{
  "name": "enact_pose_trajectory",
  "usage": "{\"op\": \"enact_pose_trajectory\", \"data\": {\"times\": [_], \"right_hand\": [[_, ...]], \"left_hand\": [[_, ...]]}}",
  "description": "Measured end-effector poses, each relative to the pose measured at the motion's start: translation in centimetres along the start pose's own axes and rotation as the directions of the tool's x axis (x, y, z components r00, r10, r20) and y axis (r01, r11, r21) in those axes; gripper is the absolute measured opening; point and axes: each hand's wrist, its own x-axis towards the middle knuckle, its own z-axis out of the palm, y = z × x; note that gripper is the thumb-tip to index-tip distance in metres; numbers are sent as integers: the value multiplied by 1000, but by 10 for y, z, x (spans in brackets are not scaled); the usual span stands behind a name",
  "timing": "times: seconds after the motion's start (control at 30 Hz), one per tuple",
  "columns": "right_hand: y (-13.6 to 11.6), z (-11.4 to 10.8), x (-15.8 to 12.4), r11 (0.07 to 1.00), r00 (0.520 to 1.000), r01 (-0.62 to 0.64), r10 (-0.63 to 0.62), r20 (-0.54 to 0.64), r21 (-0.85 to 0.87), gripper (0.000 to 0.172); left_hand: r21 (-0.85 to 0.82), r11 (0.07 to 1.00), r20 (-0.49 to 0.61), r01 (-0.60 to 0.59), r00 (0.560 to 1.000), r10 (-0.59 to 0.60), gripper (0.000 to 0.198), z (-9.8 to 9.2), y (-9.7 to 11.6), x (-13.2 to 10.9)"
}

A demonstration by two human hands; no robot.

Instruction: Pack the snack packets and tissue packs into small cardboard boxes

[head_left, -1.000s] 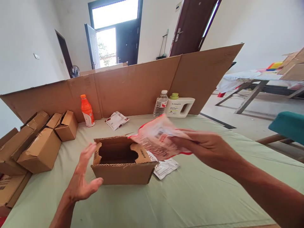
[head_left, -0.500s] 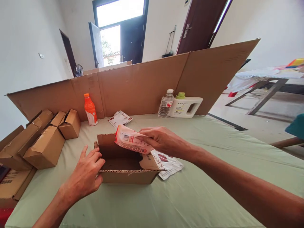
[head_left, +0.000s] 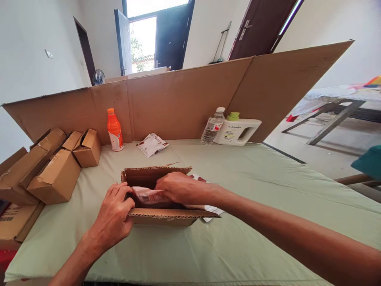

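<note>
An open cardboard box [head_left: 166,221] stands in front of me on the green cloth. My left hand [head_left: 117,208] grips its left end, fingers curled over the rim and thumb along the near side. Inside the box lies a pink and white plastic pouch [head_left: 146,195], held at its right part by my right hand [head_left: 178,187]. The fingertips of that hand are partly hidden behind the pouch and the box wall. Behind the right end of the box, a white packet [head_left: 214,209] with dark red print shows in part, mostly covered by the box and my right arm.
Several cardboard boxes [head_left: 55,174] are stacked at the left. An orange bottle [head_left: 114,131], white packets [head_left: 152,144], a clear water bottle [head_left: 213,127] and a white jug [head_left: 238,132] with a green cap stand or lie along a tall cardboard screen [head_left: 175,103].
My right hand has lowered the pouch from above the box down into it. My left hand has closed onto the box's left end. The view has tilted slightly downward.
</note>
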Motion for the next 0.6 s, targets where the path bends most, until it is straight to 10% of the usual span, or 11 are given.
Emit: {"op": "enact_pose_trajectory", "data": {"times": [0.4, 0.6], "right_hand": [[-5, 16, 2, 995, 936, 78, -97, 338, 68, 31], [1, 9, 4, 995, 917, 99, -92, 388, 0, 30]], "left_hand": [[-28, 992, 266, -126, 955, 129, 42, -36, 35, 26], [31, 997, 778, -71, 629, 21, 29, -38, 46, 76]]}}
